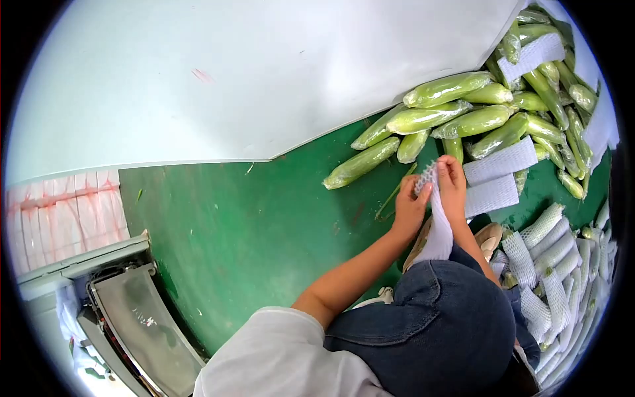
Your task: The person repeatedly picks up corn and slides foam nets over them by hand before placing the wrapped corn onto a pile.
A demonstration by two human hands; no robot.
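Looking down at a green floor (pixel 231 231), with a big white sheet (pixel 264 73) covering its far side. Landmark: the pile of green vegetables (pixel 476 112) in clear wrap, lying on the floor at the sheet's edge.

A heap of vegetables already in white foam net (pixel 555 264) lies nearer than that pile, on the person's right. Two flat white net sleeves (pixel 496 178) lie at the near edge of the pile.

The person squats in jeans (pixel 436 324), knees pointing toward the pile.

Both hands meet just short of the pile's near edge. Left hand (pixel 410 205) and right hand (pixel 453 185) are both closed on the top opening of one foam net sleeve (pixel 438 228), fingers pinching the mouth. The sleeve hangs from the hands back toward the knees, with its long axis running pile-to-person. The right hand is slightly nearer the pile. Nearest loose vegetable (pixel 453 147) lies just beyond the fingertips.
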